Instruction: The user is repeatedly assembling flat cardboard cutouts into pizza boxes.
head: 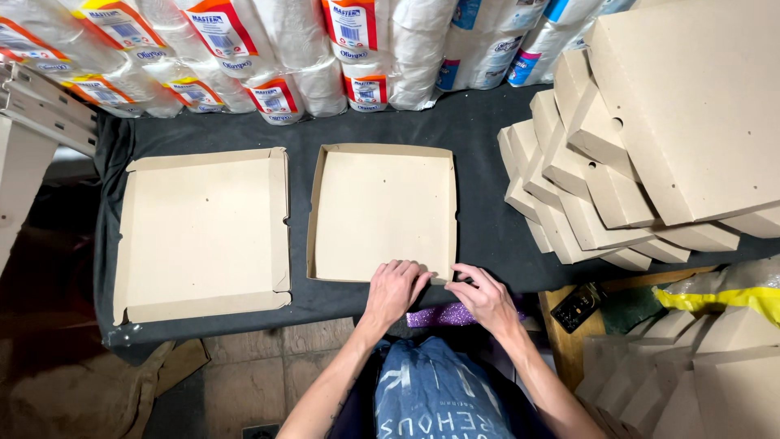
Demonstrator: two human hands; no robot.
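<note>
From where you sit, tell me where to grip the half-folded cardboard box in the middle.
Probably grip the cardboard box by its near wall, from the front edge. That wall stands upright nearest the body, and the left hand and right hand already rest there; its other walls lie farther back.

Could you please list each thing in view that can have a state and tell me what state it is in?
Middle cardboard tray: walls folded up, open on top, nothing inside.
Left cardboard tray: flaps lying nearly flat, nothing inside.
Folded boxes: closed, stacked overlapping at the right.
Paper roll packs: wrapped, piled at the back.
Left hand: fingers pressing on the middle tray's near wall.
Right hand: fingers bent at the same wall's right corner.
</note>
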